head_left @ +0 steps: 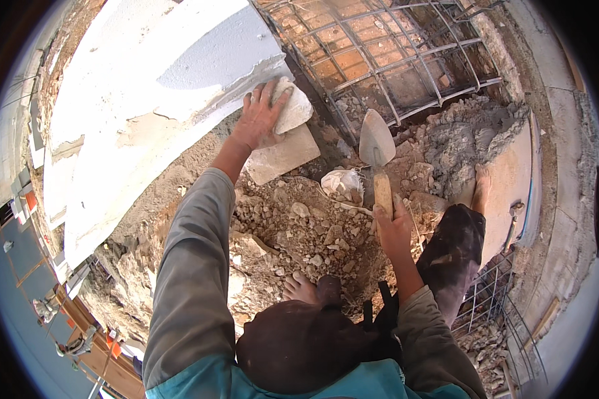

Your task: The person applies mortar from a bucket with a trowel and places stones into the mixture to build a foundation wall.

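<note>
My left hand (255,118) is closed over a rough pale piece of stone (295,108), its fingers lying across the near side. The stone sits at the end of a white-plastered wall (140,80), partly over a flat pale block (287,154). In my right hand (396,228) is the wooden handle of a pointed trowel (377,141). Its metal blade points away from me, below the rebar cage, and looks mostly bare. Wet grey mortar (466,139) lies heaped to the right of the blade.
A steel rebar cage (386,66) stretches across the far side, with more rebar (486,292) at lower right. Loose rubble (306,219) covers the ground around my bare foot (301,288). A crumpled white bag (343,185) lies between my hands. My right knee is beside a pale slab (506,193).
</note>
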Action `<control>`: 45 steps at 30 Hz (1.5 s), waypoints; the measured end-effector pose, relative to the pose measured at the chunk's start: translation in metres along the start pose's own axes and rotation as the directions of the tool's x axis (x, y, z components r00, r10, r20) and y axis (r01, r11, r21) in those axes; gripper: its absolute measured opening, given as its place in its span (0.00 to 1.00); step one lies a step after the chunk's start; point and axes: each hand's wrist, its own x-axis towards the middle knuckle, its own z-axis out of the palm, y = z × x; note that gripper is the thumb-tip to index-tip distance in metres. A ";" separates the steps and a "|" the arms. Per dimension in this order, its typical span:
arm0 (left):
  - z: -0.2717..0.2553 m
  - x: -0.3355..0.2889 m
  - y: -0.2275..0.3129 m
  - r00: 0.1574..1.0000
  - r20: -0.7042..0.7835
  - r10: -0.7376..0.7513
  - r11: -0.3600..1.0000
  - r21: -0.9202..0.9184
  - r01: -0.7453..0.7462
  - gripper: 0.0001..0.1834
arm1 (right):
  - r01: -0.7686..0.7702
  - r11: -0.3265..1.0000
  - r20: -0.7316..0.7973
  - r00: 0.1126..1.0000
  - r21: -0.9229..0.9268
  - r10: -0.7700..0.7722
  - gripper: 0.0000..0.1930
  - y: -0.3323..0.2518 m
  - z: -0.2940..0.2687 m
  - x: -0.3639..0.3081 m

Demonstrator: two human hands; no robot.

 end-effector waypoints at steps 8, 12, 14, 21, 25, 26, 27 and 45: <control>0.007 0.029 0.001 0.985 0.164 0.058 0.995 0.067 -0.070 0.60 | 0.181 0.783 0.135 0.983 -0.595 -0.124 0.30 -0.009 0.043 0.124; 0.026 0.024 -0.006 0.980 0.197 0.039 0.992 0.110 -0.061 0.57 | 0.314 0.660 0.261 0.948 -0.683 -0.181 0.30 -0.009 0.063 0.139; 0.033 0.021 -0.017 0.981 0.192 0.028 0.988 0.141 -0.055 0.54 | 0.323 0.637 0.276 0.945 -0.700 -0.176 0.30 -0.008 0.069 0.144; 0.063 -0.014 -0.014 0.748 0.065 -0.660 0.694 -0.328 0.641 0.45 | 0.346 0.648 0.277 0.938 -0.679 -0.211 0.30 0.001 0.079 0.148; 0.092 -0.022 -0.027 0.652 0.159 -0.742 0.489 -0.536 0.688 0.28 | 0.352 0.683 0.255 0.936 -0.640 -0.243 0.27 0.011 0.093 0.139; 0.080 -0.009 -0.005 0.636 -0.015 -0.772 0.571 -0.457 0.682 0.22 | 0.333 0.701 0.235 0.943 -0.631 -0.236 0.26 0.014 0.090 0.139; 0.073 -0.003 0.001 0.619 0.032 -0.785 0.531 -0.481 0.698 0.22 | 0.327 0.718 0.227 0.945 -0.614 -0.236 0.25 0.013 0.091 0.140; 0.108 0.002 0.001 0.549 0.083 -0.832 0.424 -0.543 0.725 0.24 | 0.368 0.728 0.271 0.928 -0.578 -0.254 0.24 0.018 0.086 0.162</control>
